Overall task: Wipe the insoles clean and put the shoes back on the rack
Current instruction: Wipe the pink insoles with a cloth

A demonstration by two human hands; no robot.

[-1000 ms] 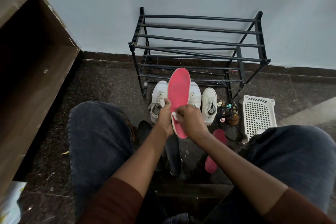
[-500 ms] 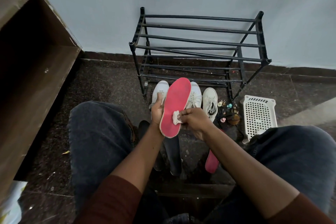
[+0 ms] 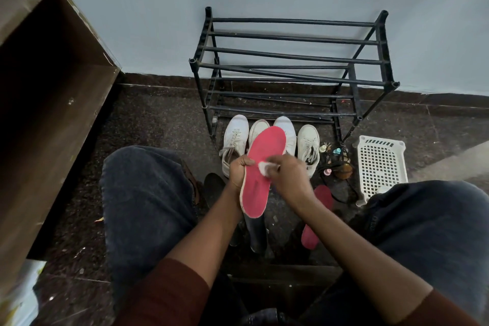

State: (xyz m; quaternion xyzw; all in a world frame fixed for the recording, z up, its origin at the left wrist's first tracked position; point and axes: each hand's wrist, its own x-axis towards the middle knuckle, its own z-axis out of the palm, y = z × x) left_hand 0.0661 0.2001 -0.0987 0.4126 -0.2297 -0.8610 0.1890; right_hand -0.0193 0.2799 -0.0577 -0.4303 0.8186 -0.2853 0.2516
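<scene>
Left hand (image 3: 239, 171) clamped round pink insole (image 3: 256, 193), right hand (image 3: 289, 177) pinching a blurred white cloth (image 3: 264, 167), two shoes (image 3: 287, 127) half hidden behind.

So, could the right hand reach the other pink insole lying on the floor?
Probably yes: the floor insole lies uncovered just below the right hand, nothing on it. But that hand pinches a white cloth against the held insole in the left hand.

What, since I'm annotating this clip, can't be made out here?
All head view.
White wipe: motion-blurred, mostly under the right hand; cloth or tissue unclear.
Middle white shoes: covered by the held red insole.
Floor insole: partly behind the right forearm.
Small bottles: too small to identify.
</scene>
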